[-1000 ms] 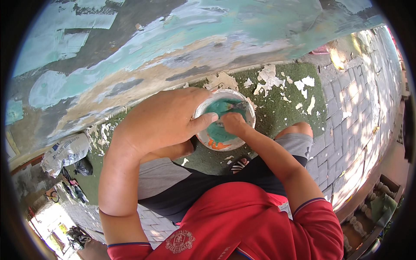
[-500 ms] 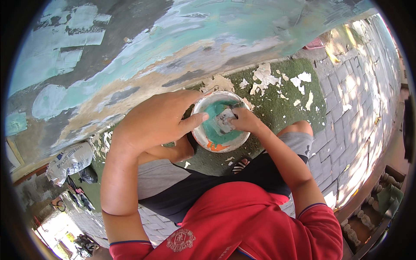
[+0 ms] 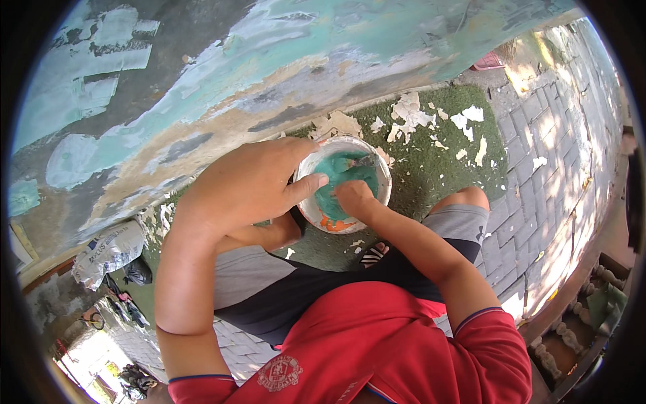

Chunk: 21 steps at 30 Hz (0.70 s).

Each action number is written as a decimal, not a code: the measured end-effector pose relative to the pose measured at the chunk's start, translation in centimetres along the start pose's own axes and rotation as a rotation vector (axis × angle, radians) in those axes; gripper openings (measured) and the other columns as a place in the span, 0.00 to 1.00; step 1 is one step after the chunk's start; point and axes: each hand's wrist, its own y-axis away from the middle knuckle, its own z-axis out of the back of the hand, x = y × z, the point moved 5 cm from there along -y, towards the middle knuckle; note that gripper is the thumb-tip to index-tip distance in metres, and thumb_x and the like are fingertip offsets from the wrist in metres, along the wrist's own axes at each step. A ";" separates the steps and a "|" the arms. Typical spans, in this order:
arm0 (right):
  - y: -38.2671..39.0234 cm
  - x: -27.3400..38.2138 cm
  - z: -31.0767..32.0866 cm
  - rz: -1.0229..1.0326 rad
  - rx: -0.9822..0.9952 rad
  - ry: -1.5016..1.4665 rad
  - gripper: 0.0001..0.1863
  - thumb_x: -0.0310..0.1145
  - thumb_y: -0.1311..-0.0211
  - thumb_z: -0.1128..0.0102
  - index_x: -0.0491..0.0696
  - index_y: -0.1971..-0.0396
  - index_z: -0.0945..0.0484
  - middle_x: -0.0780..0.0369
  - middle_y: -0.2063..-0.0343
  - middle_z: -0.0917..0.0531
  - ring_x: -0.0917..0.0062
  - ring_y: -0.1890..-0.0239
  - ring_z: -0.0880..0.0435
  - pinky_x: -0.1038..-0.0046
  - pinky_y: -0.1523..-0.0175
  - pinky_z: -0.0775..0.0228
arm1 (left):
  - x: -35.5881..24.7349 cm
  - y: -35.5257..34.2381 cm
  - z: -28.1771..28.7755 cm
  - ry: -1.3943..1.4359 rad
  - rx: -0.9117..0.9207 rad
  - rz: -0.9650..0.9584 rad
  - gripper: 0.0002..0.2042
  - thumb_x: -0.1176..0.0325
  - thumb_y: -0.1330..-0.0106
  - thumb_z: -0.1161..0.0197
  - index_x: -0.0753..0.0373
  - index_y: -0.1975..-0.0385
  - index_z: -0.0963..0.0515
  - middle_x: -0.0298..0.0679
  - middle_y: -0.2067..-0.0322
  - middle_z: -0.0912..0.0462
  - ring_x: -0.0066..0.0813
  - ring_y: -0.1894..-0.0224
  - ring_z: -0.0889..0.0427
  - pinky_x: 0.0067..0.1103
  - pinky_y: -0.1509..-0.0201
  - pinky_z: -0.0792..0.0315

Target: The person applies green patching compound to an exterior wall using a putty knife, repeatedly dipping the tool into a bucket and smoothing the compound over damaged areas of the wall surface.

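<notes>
Near the patched wall (image 3: 269,74), teal paste (image 3: 335,165) in a white bucket (image 3: 382,197)

Over the green mat (image 3: 417,172) I have the bucket before me. My left grip (image 3: 250,178) clasps its left rim, thumb (image 3: 309,188) lapped over the inside. My right grip (image 3: 355,197) dips in at the paste, curled; how tight and on what, I cannot tell. A smeared tool (image 3: 363,161) shows at the far right inside. Pale flakes (image 3: 409,112) lie farther right.

Head camera: left of a worn pair, wide fisheye, facing steeply down
Red shirt (image 3: 377,337): nearest, at the lower edge
Bucket (image 3: 385,178): near, about mid-frame
Painted wall (image 3: 289,64): across the top
</notes>
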 end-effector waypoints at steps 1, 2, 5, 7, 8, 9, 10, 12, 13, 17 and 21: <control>-0.1 -0.3 0.2 -0.005 -0.017 -0.019 0.09 0.30 0.40 0.44 0.49 0.68 0.14 0.57 0.66 0.12 0.66 0.62 0.11 0.67 0.58 0.19 | 0.1 0.0 0.1 0.006 -0.003 -0.007 0.24 0.51 0.30 0.44 0.61 0.43 0.25 0.49 0.47 0.20 0.50 0.47 0.20 0.36 0.43 0.27; -0.1 -0.5 0.6 -0.010 -0.034 -0.039 0.08 0.29 0.42 0.44 0.48 0.68 0.15 0.55 0.67 0.12 0.64 0.63 0.11 0.65 0.58 0.19 | 0.1 -0.1 0.2 0.012 -0.005 -0.013 0.23 0.51 0.30 0.44 0.61 0.43 0.25 0.49 0.47 0.20 0.50 0.46 0.21 0.37 0.43 0.27; -0.3 -1.2 0.1 0.027 0.005 -0.071 0.09 0.28 0.44 0.44 0.46 0.68 0.15 0.53 0.67 0.13 0.61 0.62 0.12 0.62 0.57 0.20 | -0.4 -0.4 0.4 0.011 -0.004 -0.018 0.23 0.51 0.30 0.44 0.60 0.43 0.25 0.49 0.46 0.20 0.50 0.46 0.21 0.37 0.43 0.27; -0.2 -1.1 0.5 0.038 0.045 -0.101 0.09 0.29 0.45 0.43 0.45 0.67 0.15 0.52 0.66 0.13 0.59 0.61 0.12 0.62 0.55 0.21 | -0.3 -0.4 0.3 0.001 0.008 -0.005 0.23 0.50 0.30 0.44 0.61 0.43 0.25 0.49 0.46 0.20 0.50 0.46 0.21 0.37 0.43 0.27; -0.3 -1.6 0.9 0.020 0.050 -0.124 0.10 0.29 0.45 0.43 0.45 0.66 0.15 0.52 0.66 0.13 0.59 0.60 0.12 0.61 0.53 0.21 | -0.2 -0.4 0.2 -0.004 0.014 0.001 0.23 0.50 0.30 0.44 0.61 0.43 0.25 0.49 0.47 0.20 0.50 0.46 0.21 0.37 0.43 0.27; -0.2 -2.1 1.3 -0.001 0.055 -0.146 0.11 0.30 0.46 0.42 0.44 0.65 0.16 0.51 0.66 0.13 0.58 0.59 0.13 0.61 0.52 0.21 | -0.2 -0.4 0.1 -0.003 0.021 0.006 0.24 0.50 0.30 0.44 0.61 0.43 0.25 0.49 0.47 0.20 0.50 0.46 0.21 0.37 0.43 0.27; -0.3 -2.6 1.5 -0.014 0.032 -0.178 0.11 0.32 0.46 0.42 0.45 0.65 0.16 0.51 0.65 0.13 0.58 0.59 0.13 0.60 0.52 0.21 | -0.3 -0.4 0.2 -0.002 0.028 0.011 0.24 0.50 0.30 0.44 0.61 0.43 0.25 0.49 0.47 0.20 0.50 0.46 0.21 0.37 0.43 0.27; -0.3 -3.3 2.1 -0.038 -0.019 -0.241 0.13 0.35 0.47 0.40 0.45 0.64 0.16 0.52 0.63 0.13 0.59 0.57 0.13 0.60 0.52 0.21 | -0.2 -0.3 0.2 0.002 0.032 0.008 0.24 0.51 0.30 0.44 0.61 0.43 0.26 0.50 0.47 0.20 0.50 0.46 0.21 0.37 0.43 0.27; -0.2 -3.5 2.4 -0.046 -0.046 -0.281 0.13 0.35 0.47 0.40 0.45 0.64 0.16 0.51 0.63 0.13 0.58 0.57 0.13 0.60 0.50 0.22 | -0.1 -0.3 0.2 0.005 0.028 0.000 0.24 0.51 0.30 0.44 0.62 0.43 0.26 0.50 0.47 0.20 0.50 0.46 0.21 0.36 0.43 0.27; 0.8 -4.4 4.1 -0.083 -0.098 -0.436 0.14 0.35 0.48 0.41 0.42 0.64 0.17 0.50 0.62 0.14 0.56 0.55 0.15 0.60 0.47 0.24 | 0.0 -0.2 0.4 0.006 0.034 0.006 0.24 0.51 0.30 0.43 0.62 0.43 0.25 0.50 0.47 0.20 0.50 0.47 0.20 0.37 0.43 0.27; 2.7 -6.7 5.0 -0.071 -0.120 -0.645 0.17 0.38 0.43 0.37 0.39 0.62 0.19 0.47 0.67 0.15 0.57 0.62 0.14 0.60 0.53 0.25 | -0.2 -0.9 0.5 0.011 0.045 -0.002 0.24 0.52 0.30 0.42 0.63 0.43 0.25 0.50 0.48 0.19 0.49 0.48 0.19 0.36 0.44 0.26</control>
